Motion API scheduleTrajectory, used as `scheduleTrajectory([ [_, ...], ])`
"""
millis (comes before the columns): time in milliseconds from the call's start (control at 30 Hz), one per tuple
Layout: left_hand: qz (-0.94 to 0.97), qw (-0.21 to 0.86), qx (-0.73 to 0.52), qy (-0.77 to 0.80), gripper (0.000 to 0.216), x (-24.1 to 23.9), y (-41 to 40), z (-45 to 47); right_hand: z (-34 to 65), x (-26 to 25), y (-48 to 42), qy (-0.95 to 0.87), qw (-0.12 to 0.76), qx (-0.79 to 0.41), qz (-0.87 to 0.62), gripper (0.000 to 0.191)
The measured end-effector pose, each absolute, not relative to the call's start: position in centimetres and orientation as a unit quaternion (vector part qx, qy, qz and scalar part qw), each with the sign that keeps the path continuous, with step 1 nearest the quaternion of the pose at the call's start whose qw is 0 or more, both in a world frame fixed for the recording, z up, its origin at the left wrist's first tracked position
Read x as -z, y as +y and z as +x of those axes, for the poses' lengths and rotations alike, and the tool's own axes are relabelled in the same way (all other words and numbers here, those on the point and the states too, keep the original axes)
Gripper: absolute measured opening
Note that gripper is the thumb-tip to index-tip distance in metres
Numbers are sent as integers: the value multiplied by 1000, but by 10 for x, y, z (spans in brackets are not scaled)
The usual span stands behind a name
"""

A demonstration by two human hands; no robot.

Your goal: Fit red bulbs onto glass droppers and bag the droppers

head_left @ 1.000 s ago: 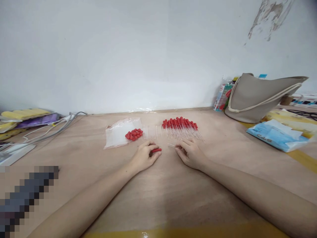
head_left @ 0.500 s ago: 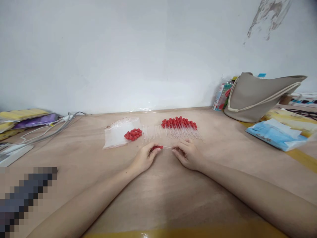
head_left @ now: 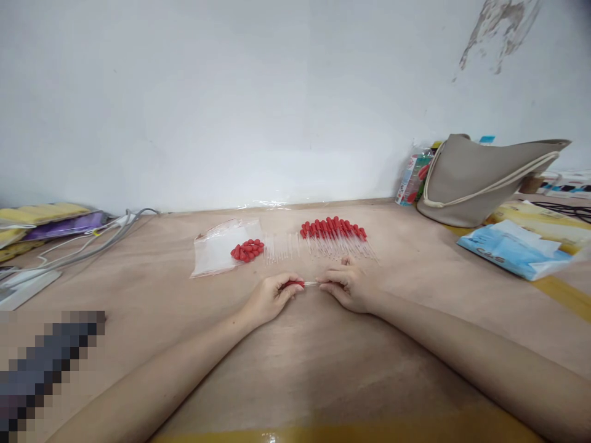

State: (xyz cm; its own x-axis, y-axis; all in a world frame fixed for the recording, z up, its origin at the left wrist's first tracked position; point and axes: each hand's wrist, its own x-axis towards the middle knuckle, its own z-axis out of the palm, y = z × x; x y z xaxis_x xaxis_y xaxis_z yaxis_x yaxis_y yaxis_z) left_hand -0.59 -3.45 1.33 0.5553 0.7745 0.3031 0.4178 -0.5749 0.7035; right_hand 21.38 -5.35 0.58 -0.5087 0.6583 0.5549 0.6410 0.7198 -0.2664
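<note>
Between the finger and thumb of my left hand (head_left: pixel 276 296) is a red rubber dropper bulb (head_left: pixel 295 283). A thin clear dropper tube (head_left: pixel 311 283) reaches from the bulb's open end to my right hand (head_left: pixel 345 287), whose fingers pinch its other end. Both hands are low over the table, near each other. Beyond my left hand lies a small pile of loose red bulbs (head_left: pixel 248 250). Clear tubes (head_left: pixel 282 247) lie in a row beside that pile. Past my right hand, several droppers with red bulbs on their tubes (head_left: pixel 333 229) lie side by side.
The loose bulbs rest on a clear plastic bag (head_left: pixel 213 252). On the right stand a grey bag (head_left: pixel 480 178) and a bottle (head_left: pixel 412 178), with a blue tissue pack (head_left: pixel 512 249) in front. Grey cables (head_left: pixel 111 234) and yellow and purple packets (head_left: pixel 60 223) lie at the left.
Both hands have come slightly nearer to me with the dropper. The gap between them is a little narrower, and less of the tube shows.
</note>
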Motion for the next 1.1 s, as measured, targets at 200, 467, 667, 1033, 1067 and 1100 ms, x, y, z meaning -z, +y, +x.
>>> scheduleTrajectory([
  [200,856,250,-287,350,23,-15,-37,-6,210,-10,-57,-867,301,42,-394,20],
  [467,856,251,-298,339,23,-13,-35,-5,200,-6,-59,-862,302,36,-406,25],
  [667,866,231,-296,329,21,-13,-36,-4,196,-11,-58,-877,257,21,-406,26],
  [1033,861,149,-336,352,37,-17,-18,-15,205,-40,-49,-824,249,-71,-504,19],
  [1067,861,149,-329,358,34,-16,-16,-17,208,-43,-42,-790,269,-86,-545,19],
  [1100,864,149,-319,360,30,-16,-16,-18,209,-45,-33,-751,289,-95,-587,20],
])
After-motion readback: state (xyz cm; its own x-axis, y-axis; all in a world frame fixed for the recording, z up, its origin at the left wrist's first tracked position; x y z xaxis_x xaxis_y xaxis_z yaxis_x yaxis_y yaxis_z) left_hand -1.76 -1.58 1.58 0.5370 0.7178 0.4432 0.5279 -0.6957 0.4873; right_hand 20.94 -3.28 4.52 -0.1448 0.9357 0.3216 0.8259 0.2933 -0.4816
